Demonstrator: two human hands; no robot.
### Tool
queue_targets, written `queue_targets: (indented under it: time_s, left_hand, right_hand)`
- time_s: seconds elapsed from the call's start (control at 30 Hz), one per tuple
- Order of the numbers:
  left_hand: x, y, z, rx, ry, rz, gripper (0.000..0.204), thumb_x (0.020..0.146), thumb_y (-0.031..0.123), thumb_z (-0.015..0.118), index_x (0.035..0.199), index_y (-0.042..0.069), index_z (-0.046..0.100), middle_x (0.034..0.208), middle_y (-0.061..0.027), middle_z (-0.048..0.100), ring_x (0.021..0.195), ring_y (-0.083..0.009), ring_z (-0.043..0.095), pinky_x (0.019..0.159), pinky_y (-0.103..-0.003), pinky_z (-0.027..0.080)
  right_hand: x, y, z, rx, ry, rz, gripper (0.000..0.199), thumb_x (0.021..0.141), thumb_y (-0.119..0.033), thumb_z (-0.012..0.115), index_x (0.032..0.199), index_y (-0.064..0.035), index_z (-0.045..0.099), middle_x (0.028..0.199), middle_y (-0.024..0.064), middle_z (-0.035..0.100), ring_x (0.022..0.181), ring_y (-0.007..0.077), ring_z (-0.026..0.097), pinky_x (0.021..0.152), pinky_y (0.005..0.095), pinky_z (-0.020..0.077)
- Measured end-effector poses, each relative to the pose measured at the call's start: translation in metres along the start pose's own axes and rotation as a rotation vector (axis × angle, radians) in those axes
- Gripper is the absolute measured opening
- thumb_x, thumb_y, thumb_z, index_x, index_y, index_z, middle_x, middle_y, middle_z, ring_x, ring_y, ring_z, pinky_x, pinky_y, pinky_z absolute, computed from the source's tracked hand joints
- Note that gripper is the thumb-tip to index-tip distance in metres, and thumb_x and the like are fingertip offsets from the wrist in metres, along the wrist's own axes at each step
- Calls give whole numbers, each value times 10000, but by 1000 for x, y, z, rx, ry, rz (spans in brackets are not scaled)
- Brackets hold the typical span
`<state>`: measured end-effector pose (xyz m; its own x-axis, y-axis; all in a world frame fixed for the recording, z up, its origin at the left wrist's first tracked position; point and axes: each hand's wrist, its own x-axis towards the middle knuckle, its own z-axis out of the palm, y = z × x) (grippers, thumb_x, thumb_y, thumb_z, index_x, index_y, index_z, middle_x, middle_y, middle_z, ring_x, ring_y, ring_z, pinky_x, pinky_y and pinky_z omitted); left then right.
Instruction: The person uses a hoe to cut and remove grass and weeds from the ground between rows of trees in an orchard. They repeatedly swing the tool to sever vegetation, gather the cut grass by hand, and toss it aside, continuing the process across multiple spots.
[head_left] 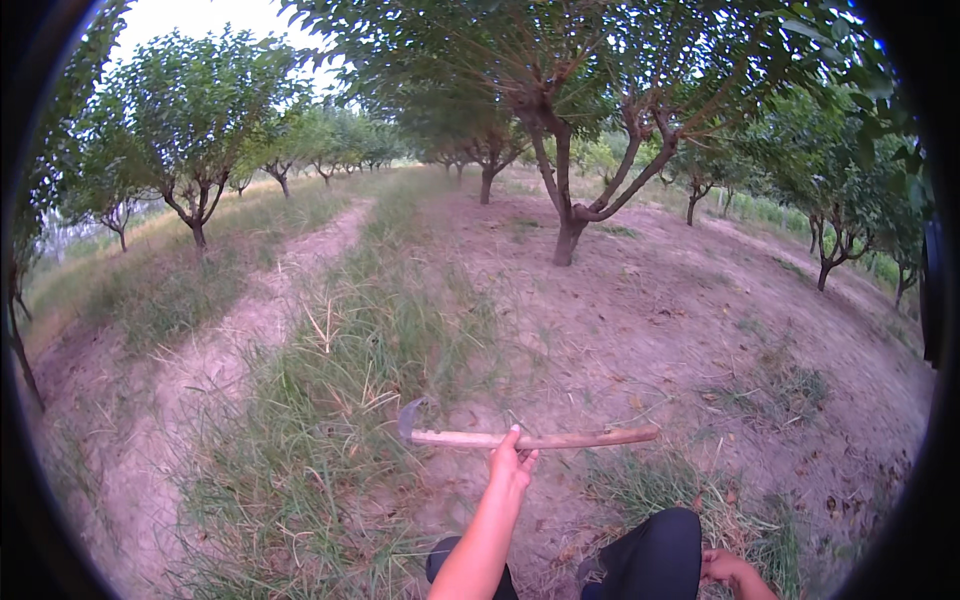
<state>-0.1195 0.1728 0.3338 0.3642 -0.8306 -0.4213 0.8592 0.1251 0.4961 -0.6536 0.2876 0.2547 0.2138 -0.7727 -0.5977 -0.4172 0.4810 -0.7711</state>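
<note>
A sickle [580,440] lies level across the space in front of me, its wooden handle pointing right. The curved, dark metal blade [409,420] is at its left end, over the edge of the grass. My left hand [512,462] is closed round the middle of the handle, the thumb on top. Low at the right, my right hand [718,566] is beside my bent right knee [655,555], close to a grass tuft [650,480]. Its fingers look curled; whether anything is in them is hidden.
Tall grass [350,380] grows in a strip ahead and to the left, beside a bare dirt path [240,330]. A forked tree [570,235] rises ahead from dry soil. More trees [198,215] stand in rows on both sides. Cut-looking grass [775,390] lies at the right.
</note>
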Motion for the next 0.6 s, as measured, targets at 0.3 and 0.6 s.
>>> queue_targets:
  time_s: [0.3,0.6]
  left_hand:
    - [-5,6,0,32,-7,-26,195,866,263,703,914,125,574,796,-31,584,696,-172,570,596,-328,512]
    - [-13,19,0,-26,-2,2,200,858,286,712,901,137,586,770,-21,589,678,-166,570,591,-319,507]
  right_hand:
    - [-24,18,21,-78,-13,-93,335,859,-37,578,1190,-54,628,950,80,684,802,169,634,675,342,528]
    - [-16,-8,25,64,-98,-58,227,857,-41,596,1078,-50,651,929,73,693,814,176,657,712,339,537]
